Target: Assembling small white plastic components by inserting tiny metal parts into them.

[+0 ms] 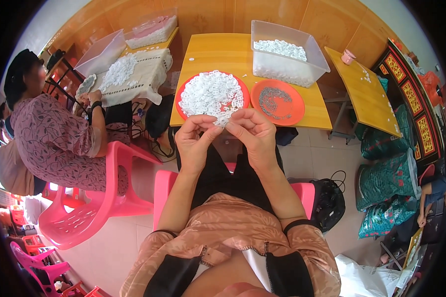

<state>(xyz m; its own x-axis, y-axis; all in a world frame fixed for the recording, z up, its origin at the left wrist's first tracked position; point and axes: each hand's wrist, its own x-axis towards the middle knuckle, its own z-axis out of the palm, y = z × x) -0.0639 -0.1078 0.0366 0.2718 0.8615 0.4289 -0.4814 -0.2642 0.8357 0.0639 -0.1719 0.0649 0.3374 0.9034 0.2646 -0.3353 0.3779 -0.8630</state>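
Note:
My left hand (197, 137) and my right hand (254, 134) meet at the fingertips over the table's near edge. Thumbs and forefingers of both pinch a small white plastic piece (221, 122); fingers partly cover it, so its exact shape cannot be made out. Just beyond them, a round red tray (178, 99) carries a heap of white ring-like plastic pieces (210, 92). To its right lies an orange-red plate (296, 100) with many tiny dark metal parts (268, 103), spread in a curved band.
A clear plastic bin (287, 72) of white pieces stands at the back right of the yellow table (208, 47). Left, a person (59, 133) works at a cloth-covered table beside a pink chair (96, 210). Right are another yellow table (366, 96), green sacks (387, 180) and a black bag (330, 204).

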